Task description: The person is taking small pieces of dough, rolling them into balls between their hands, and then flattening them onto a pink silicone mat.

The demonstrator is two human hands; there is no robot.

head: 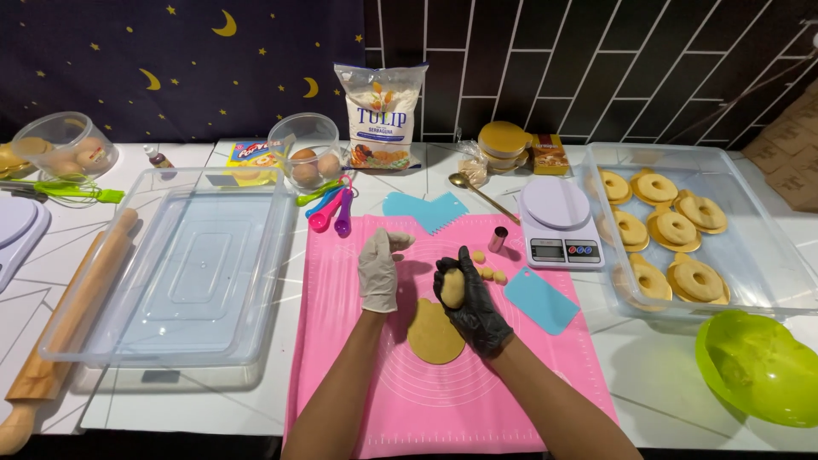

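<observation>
Right grip (467,298), black-gloved, closed around a dough lump (452,288) above the flat dough disc (434,334) on the pink mat (341,358); left grip (378,268), white-gloved, pinching a small dough piece (400,241).

Two forearms enter from bottom centre of frame, both bare, no sleeves in view. Left hand (378,268), centre of frame: thin white disposable glove, wrinkled, cuff ending at wrist. Right hand (471,302), just right of it: glossy black disposable glove, cuff at wrist.

Head view, steeply down, close
</observation>
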